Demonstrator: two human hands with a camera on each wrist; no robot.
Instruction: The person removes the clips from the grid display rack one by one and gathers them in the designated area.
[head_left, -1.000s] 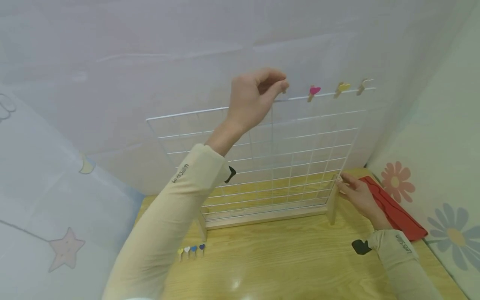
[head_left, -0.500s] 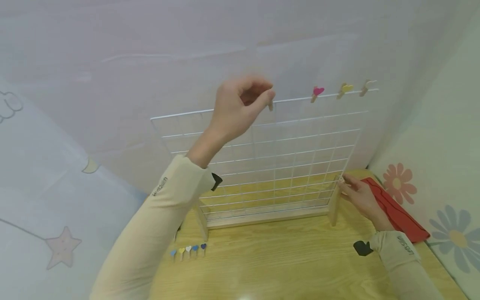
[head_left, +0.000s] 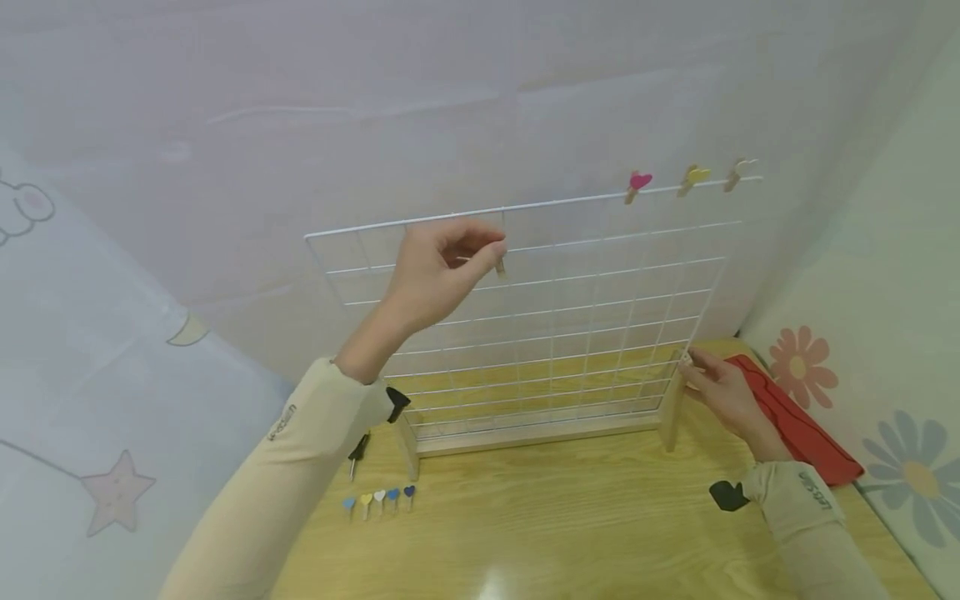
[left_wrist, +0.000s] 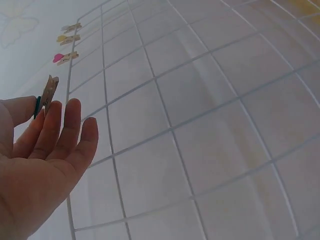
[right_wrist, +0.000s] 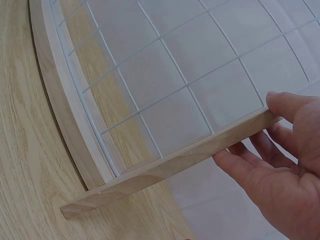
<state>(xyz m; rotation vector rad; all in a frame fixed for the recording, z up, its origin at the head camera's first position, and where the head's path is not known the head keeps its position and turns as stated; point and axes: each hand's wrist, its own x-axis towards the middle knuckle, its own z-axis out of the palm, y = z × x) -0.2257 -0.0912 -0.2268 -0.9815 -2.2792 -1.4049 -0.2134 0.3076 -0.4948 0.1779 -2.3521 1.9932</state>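
My left hand (head_left: 442,271) pinches a small wooden clothespin (left_wrist: 49,92) between thumb and fingertips, in front of the white wire grid (head_left: 555,248) and just below its top bar. A dark green edge on the clothespin shows by the thumb in the left wrist view. My right hand (right_wrist: 280,165) grips the upper end of the wooden side post (right_wrist: 170,157), thumb on one side and fingers on the other. Clipped to the top bar at the right are a pink heart clothespin (head_left: 636,185), a yellow heart clothespin (head_left: 692,178) and a pale one (head_left: 737,175).
Several heart clothespins lie in a row on the wooden table (head_left: 540,517), among them a white one (head_left: 379,497). A dark-handled tool with a metal shaft (head_left: 358,454) lies behind them. Red folded cloth (head_left: 795,425) rests beside my right hand. Printed walls stand around the table.
My left hand has moved left and down from the top bar, carrying the clothespin. The tool and another blue heart clothespin have come into sight. My right hand stays on the post.
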